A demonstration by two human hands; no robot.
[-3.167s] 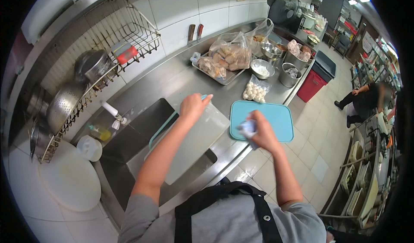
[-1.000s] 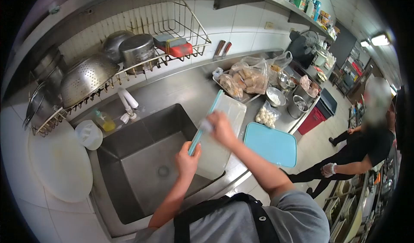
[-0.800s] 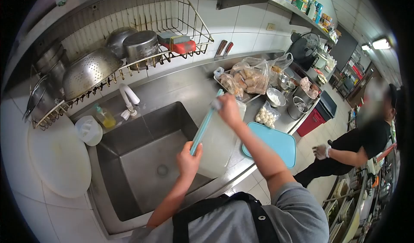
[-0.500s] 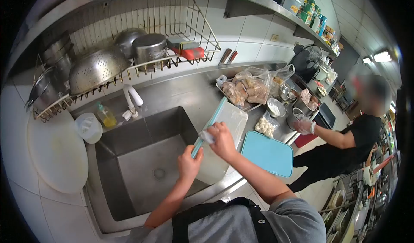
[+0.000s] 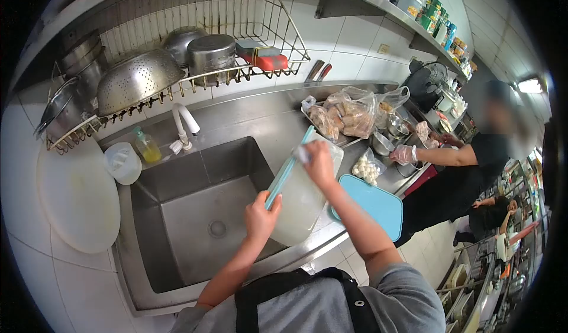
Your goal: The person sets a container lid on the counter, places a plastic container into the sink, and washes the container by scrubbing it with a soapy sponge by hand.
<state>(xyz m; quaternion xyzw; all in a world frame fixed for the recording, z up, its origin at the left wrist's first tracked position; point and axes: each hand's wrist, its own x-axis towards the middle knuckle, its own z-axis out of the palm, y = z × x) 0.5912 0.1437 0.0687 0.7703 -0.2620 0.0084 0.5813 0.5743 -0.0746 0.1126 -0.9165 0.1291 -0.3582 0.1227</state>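
A translucent plastic container (image 5: 300,216) with a teal edge strip (image 5: 286,174) is tilted over the right side of the sink and the counter. My left hand (image 5: 262,216) is closed around the lower end of that strip. Farther up, my right hand (image 5: 318,164) pinches a small white wad (image 5: 303,155), paper or cloth, against the teal edge. To the right, a flat light-blue lid (image 5: 374,206) lies at the counter's front edge, partly behind my right forearm.
The steel sink (image 5: 177,247) has a white faucet (image 5: 184,123) and soap bottle (image 5: 147,146) behind it. Bagged food (image 5: 349,114), a bag of white balls (image 5: 367,168) and metal bowls (image 5: 382,144) crowd the counter's right. A gloved co-worker (image 5: 491,149) stands there; a wire rack (image 5: 204,78) hangs above.
My right hand and the white wad have slid up along the teal edge. The co-worker has leaned over the counter, a gloved hand now near the bowls. Another person shows behind.
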